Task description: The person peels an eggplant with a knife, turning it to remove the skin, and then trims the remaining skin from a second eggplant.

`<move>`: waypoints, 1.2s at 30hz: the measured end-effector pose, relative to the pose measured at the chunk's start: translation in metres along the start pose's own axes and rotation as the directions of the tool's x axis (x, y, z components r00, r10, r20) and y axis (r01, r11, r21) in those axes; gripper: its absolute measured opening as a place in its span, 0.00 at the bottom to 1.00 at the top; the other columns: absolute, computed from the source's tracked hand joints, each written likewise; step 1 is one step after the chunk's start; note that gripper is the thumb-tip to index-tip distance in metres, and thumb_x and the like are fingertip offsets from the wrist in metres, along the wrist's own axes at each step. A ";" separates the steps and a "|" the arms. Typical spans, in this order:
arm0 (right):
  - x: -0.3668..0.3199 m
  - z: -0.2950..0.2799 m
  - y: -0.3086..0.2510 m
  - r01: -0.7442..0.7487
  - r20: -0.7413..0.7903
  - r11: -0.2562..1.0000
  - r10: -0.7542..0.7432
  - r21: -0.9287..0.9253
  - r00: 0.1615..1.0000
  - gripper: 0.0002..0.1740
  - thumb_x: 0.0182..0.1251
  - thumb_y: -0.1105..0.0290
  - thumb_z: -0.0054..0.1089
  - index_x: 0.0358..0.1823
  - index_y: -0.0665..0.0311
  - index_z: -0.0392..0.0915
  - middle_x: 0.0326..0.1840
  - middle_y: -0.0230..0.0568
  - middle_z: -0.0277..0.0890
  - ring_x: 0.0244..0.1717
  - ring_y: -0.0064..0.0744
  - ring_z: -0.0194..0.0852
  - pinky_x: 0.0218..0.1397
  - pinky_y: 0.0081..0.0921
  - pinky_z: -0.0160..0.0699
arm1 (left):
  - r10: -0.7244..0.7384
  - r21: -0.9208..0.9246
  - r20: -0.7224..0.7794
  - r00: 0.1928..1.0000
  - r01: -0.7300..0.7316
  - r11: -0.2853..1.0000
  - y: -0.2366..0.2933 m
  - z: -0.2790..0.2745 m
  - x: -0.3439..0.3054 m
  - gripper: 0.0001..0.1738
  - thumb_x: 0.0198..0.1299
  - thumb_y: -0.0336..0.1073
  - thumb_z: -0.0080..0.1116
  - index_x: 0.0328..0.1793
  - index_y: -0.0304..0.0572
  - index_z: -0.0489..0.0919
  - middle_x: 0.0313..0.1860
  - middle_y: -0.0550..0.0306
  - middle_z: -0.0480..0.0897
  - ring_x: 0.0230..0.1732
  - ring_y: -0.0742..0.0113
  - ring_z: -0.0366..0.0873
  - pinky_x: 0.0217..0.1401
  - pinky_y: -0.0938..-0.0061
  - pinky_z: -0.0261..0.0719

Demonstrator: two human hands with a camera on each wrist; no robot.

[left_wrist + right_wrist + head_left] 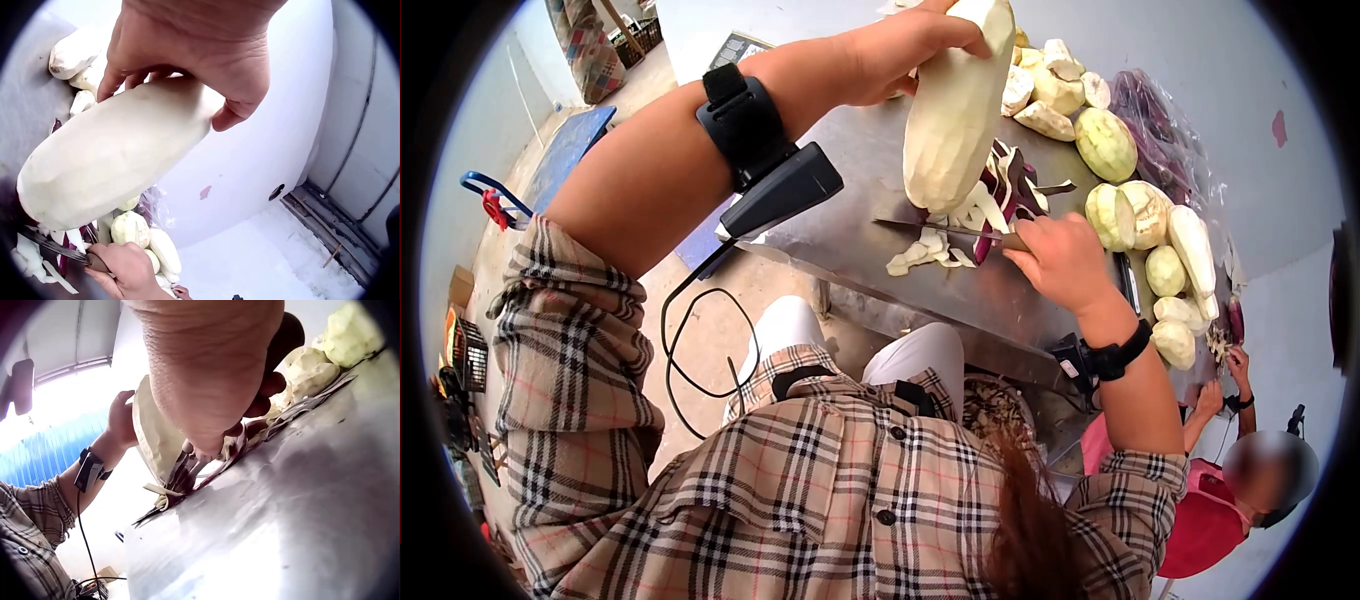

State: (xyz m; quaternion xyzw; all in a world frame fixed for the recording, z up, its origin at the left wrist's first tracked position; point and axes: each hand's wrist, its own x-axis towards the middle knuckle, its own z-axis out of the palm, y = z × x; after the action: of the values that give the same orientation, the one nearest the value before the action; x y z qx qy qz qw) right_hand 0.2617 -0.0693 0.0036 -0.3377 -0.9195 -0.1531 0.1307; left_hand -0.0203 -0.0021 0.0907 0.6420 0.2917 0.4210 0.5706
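My left hand [900, 52] grips the upper end of a large peeled eggplant [960, 120]. It is tilted, its lower end close over the metal tabletop, with a dark purple patch left at the tip in the left wrist view. Fingers lie on one side and the thumb on the other. In my right hand [1065, 262] is the handle of a knife [940, 229], its blade pointing left beneath the eggplant's lower end. Purple and white peelings [990, 205] lie behind and under the blade. In the right wrist view my right hand hides much of the knife.
Several peeled eggplants [1105, 143] are piled along the table's [840, 215] far right side. Beside them lies a clear plastic bag [1155, 125] with purple eggplants. Another person [1210, 520] works at the right. A cable [668, 350] hangs from my left wrist device.
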 end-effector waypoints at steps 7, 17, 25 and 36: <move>-0.004 -0.012 0.004 0.034 -0.070 0.999 -0.035 -0.017 0.997 0.16 0.51 0.60 0.71 0.28 0.57 0.71 0.22 0.34 0.70 0.24 0.39 0.69 0.30 0.34 0.63 | -0.040 0.055 0.015 0.999 0.039 0.998 -0.009 -0.006 0.012 0.45 0.50 0.37 0.57 0.77 0.46 0.53 0.59 0.45 0.70 0.56 0.54 0.70 0.54 0.62 0.72; -0.005 -0.015 0.009 -0.076 -0.003 0.993 0.077 0.091 0.997 0.06 0.55 0.67 0.66 0.28 0.58 0.77 0.24 0.36 0.76 0.25 0.42 0.72 0.31 0.34 0.62 | -0.049 0.105 0.023 0.999 0.046 0.993 -0.008 -0.011 0.015 0.48 0.50 0.38 0.60 0.77 0.46 0.51 0.57 0.44 0.71 0.55 0.54 0.72 0.55 0.62 0.74; -0.003 -0.017 0.014 -0.091 0.028 0.988 0.088 0.128 0.996 0.07 0.55 0.67 0.66 0.28 0.59 0.76 0.23 0.37 0.76 0.24 0.44 0.71 0.30 0.34 0.63 | -0.061 0.101 0.008 0.998 0.060 0.993 -0.008 -0.010 0.016 0.49 0.49 0.39 0.60 0.78 0.46 0.49 0.59 0.42 0.70 0.57 0.52 0.71 0.58 0.60 0.73; 0.018 -0.005 0.005 -0.041 0.004 0.982 0.042 0.187 0.999 0.12 0.54 0.63 0.68 0.26 0.60 0.74 0.20 0.41 0.73 0.25 0.48 0.72 0.29 0.38 0.67 | -0.082 0.160 0.000 0.997 0.081 0.984 -0.001 -0.003 0.020 0.45 0.49 0.39 0.61 0.75 0.43 0.55 0.54 0.43 0.73 0.52 0.55 0.74 0.46 0.64 0.76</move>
State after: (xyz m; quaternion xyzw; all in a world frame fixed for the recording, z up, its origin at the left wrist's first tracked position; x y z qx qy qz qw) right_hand 0.2529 -0.0571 0.0158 -0.3430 -0.9225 -0.0635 0.1652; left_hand -0.0139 0.0165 0.0935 0.6747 0.3485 0.3703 0.5349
